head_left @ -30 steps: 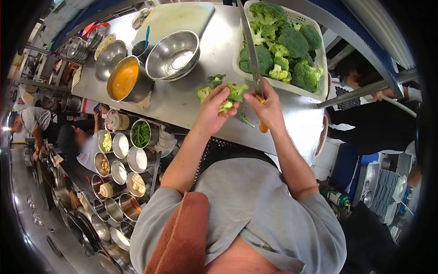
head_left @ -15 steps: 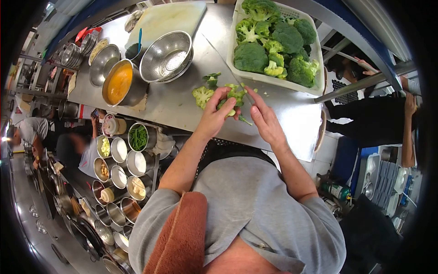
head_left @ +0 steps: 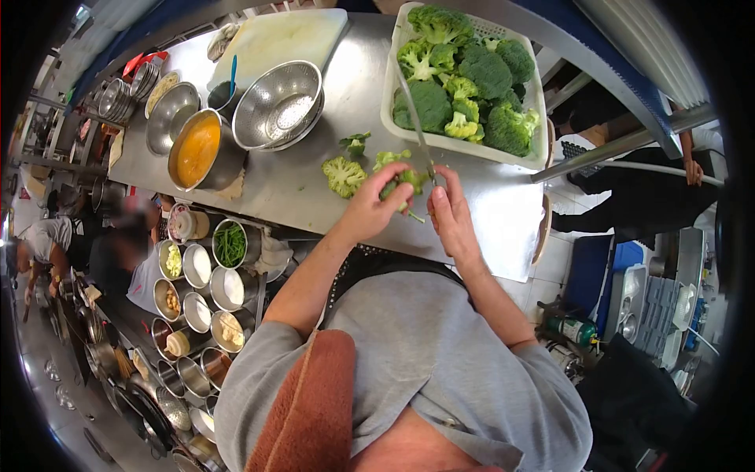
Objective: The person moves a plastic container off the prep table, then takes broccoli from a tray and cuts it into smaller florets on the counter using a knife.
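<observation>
From where I stand, the steel table runs beneath both hands in a busy kitchen, with another person past its far right edge and a white cutting board beyond the left fingers, up past the colander. Just ahead of the right hand, its fingers curled round the knife, whose blade rises between them and the white basket heaped with broccoli heads, the left hand pinches a broccoli piece; left of those fingertips lie a cut floret and, farther off, a pot of orange sauce
</observation>
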The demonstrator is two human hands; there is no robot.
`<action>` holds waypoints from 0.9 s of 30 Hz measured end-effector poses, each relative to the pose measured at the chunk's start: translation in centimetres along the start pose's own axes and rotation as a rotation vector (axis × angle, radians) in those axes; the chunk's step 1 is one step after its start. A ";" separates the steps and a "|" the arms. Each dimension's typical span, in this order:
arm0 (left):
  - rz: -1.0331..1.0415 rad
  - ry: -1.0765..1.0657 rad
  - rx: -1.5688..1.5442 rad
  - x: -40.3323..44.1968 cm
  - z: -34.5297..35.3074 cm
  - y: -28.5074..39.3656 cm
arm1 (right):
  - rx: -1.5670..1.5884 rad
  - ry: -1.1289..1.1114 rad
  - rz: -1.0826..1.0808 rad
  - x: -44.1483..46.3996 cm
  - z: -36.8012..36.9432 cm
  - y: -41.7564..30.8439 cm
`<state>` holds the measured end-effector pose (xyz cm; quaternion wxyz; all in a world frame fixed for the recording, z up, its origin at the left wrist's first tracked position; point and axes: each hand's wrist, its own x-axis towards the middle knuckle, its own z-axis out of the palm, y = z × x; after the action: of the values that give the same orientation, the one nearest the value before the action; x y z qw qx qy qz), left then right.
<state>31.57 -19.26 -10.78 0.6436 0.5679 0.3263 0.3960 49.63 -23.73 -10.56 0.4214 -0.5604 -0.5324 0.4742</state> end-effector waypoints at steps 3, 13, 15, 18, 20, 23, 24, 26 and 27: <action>-0.056 -0.158 -0.075 -0.2 1.2 0.8 | 0.143 0.114 0.082 0.6 -1.1 -0.9; 0.607 0.123 1.015 23.0 -0.8 1.6 | 0.289 0.255 0.161 0.4 -4.5 2.8; 0.595 0.014 1.225 24.0 -1.7 -0.6 | 0.272 0.264 0.172 0.2 -4.3 3.4; 0.345 0.013 0.726 20.1 -5.1 4.8 | 0.265 0.261 0.171 0.1 -4.4 4.2; 0.393 0.283 0.859 16.8 -9.1 3.6 | 0.253 0.281 0.134 -0.2 -3.9 3.1; 0.012 0.048 1.189 10.8 -13.0 0.6 | 0.235 0.242 0.172 0.2 -4.1 4.5; -0.005 -0.026 1.175 9.6 -14.2 -2.0 | 0.240 0.238 0.177 0.4 -4.3 5.4; 0.014 0.021 1.164 8.0 -13.0 -3.8 | 0.255 0.175 0.200 0.8 -4.3 6.0; 0.040 0.068 1.151 7.5 -12.3 -4.7 | 0.258 0.155 0.207 1.0 -4.0 5.5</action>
<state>25.04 -7.07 -16.93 0.2123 0.8196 0.4990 0.1847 54.63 -23.04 -15.27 0.4787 -0.5884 -0.3725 0.5347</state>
